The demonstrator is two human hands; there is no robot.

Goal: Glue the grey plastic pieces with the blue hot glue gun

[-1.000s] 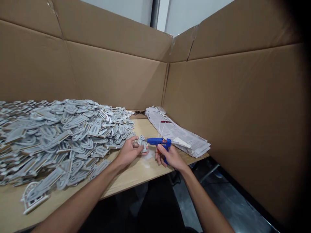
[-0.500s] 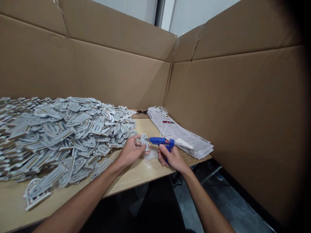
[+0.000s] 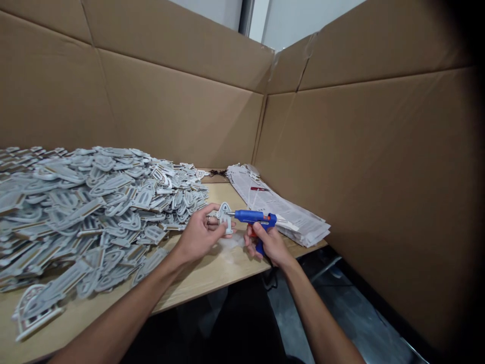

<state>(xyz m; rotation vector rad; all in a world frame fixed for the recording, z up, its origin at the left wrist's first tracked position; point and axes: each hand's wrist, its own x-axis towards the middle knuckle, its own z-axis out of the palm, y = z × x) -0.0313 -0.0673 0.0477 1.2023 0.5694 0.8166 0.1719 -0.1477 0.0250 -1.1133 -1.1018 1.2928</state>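
My left hand [image 3: 197, 233] pinches a small grey arch-shaped piece [image 3: 225, 216] and holds it up just above the wooden table [image 3: 212, 270]. My right hand [image 3: 267, 243] grips a blue glue gun [image 3: 254, 218] by its handle, finger at the orange trigger. The gun's nozzle points left and touches the grey piece. Both hands hover near the table's front edge, right of a big heap of the same grey pieces [image 3: 87, 202].
A stack of printed paper sheets [image 3: 280, 210] lies at the table's right end, with a red pen on it. Tall cardboard walls [image 3: 182, 116] enclose the table at the back and right. A dark floor shows below the table edge.
The left hand has lifted and turned the grey piece more upright. The glue gun rose slightly with it, its nozzle still at the piece. The view shifted a little.
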